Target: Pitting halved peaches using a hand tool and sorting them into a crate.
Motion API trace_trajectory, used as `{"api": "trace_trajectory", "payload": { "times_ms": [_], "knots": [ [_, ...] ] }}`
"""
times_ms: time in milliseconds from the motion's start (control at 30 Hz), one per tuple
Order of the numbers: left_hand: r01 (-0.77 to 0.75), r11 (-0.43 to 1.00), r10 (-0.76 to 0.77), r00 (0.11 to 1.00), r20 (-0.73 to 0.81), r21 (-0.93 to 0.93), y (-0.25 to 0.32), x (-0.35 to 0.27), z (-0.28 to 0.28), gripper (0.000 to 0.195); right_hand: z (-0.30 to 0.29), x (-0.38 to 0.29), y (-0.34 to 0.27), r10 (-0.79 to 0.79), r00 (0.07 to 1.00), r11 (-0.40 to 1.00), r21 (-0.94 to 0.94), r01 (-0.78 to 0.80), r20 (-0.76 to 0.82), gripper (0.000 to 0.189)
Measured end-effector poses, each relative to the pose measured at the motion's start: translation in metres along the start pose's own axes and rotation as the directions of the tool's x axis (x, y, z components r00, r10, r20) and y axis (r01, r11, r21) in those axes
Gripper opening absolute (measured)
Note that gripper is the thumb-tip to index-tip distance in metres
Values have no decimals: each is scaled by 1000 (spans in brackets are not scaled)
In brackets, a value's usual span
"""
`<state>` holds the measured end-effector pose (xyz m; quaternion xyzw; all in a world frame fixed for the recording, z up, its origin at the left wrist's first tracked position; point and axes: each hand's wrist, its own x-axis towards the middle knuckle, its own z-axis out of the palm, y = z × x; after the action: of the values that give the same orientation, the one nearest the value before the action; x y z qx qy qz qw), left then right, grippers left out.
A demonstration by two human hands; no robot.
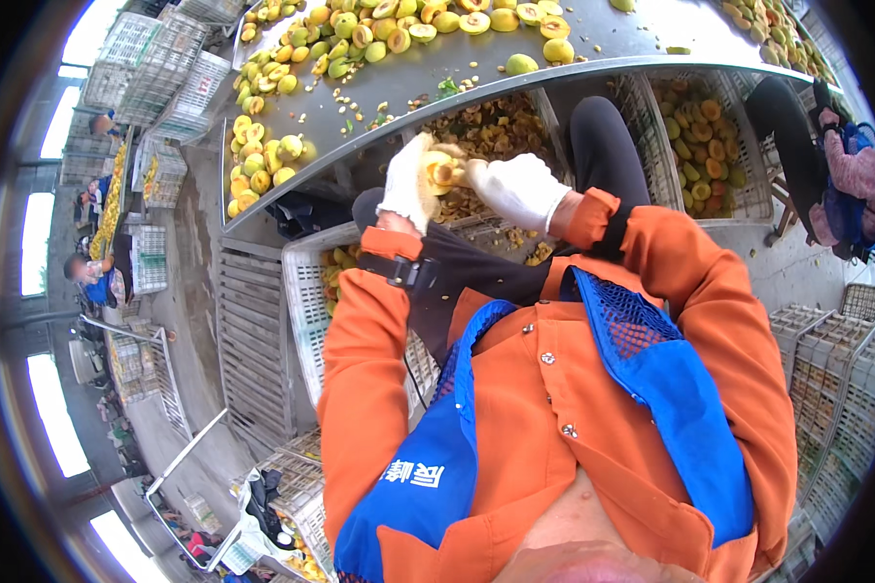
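Observation:
My left hand (410, 178), in a white knit glove, is closed around a yellow halved fruit (441, 173), with its cut side showing. My right hand (518, 188), gloved alike, touches the fruit's right side; whether a small tool is in its fingers is hidden. Both hands are above my lap, just off the edge of a metal table (379, 91). Below and behind them, a crate holds brownish-yellow scraps (499, 127). Many halved yellow-green fruits (401, 33) are heaped on the tabletop, with loose pits (346, 102) and bits of green leaf scattered nearer the edge.
At my left side stands a white plastic crate (310, 321) with fruit inside, beside a slatted pallet (251, 335). Another crate of halved fruit (704, 146) sits under the table at right. A co-worker (857, 171) sits at far right. Stacked crates (831, 379) stand at lower right.

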<state>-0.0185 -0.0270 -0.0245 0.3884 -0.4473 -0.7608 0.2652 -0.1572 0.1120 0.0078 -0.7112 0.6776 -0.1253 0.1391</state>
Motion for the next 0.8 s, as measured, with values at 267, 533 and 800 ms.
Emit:
{"api": "trace_trajectory", "payload": {
  "times_ms": [267,533,800],
  "knots": [
    [-116,985,143,961,-236,125,37,-38,-41,43,26,6,30,-14,997,996,-92,7,-71,31],
    [65,-87,659,752,8,994,24,-102,-122,38,18,9,30,-5,1000,984,-180,8,17,42],
    [-603,10,386,738,553,797,13,-25,16,24,2,6,27,23,998,990,-138,-15,57,32]
  ]
}}
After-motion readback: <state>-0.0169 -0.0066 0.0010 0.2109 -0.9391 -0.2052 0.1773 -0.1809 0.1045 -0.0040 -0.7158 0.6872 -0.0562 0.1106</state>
